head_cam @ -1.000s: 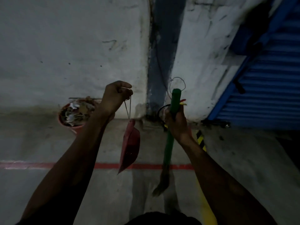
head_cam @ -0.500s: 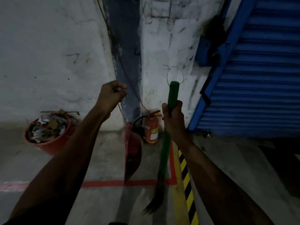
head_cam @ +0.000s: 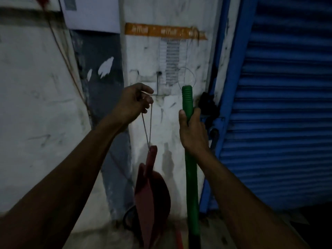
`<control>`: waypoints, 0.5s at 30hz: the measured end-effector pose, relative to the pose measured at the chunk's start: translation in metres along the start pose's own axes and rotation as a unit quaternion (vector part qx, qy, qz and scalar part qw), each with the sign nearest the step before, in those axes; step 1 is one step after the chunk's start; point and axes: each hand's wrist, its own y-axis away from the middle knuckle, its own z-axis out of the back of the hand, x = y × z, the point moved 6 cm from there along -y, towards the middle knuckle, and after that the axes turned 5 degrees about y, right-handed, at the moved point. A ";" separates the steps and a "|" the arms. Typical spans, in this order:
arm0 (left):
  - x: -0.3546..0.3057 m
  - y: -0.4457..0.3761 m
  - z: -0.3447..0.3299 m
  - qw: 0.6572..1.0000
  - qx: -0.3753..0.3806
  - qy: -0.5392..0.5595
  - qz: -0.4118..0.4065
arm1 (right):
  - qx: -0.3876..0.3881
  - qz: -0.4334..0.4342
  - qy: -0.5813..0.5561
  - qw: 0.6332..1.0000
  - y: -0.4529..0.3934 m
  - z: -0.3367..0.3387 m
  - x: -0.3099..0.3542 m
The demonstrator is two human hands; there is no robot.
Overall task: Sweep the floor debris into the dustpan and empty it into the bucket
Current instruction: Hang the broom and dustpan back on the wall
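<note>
Forward reach is being blocked by the white wall [head_cam: 168, 114] directly ahead (scuffed, with a blue shutter [head_cam: 287, 123] closing the right side); open room is being left between the raised forearms.

Left hand [head_cam: 132, 102] dangles red dustpan [head_cam: 150, 200] by wire; right hand [head_cam: 193, 133] grips green broom handle [head_cam: 190, 177].
</note>
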 end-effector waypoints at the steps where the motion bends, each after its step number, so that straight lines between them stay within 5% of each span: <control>1: -0.008 -0.021 -0.002 1.000 0.007 0.002 -0.019 | -0.015 0.009 0.001 1.000 -0.020 0.001 0.005; 15: -0.083 -0.265 0.011 0.991 0.058 0.032 -0.117 | -0.120 0.097 0.067 0.986 -0.276 0.014 0.078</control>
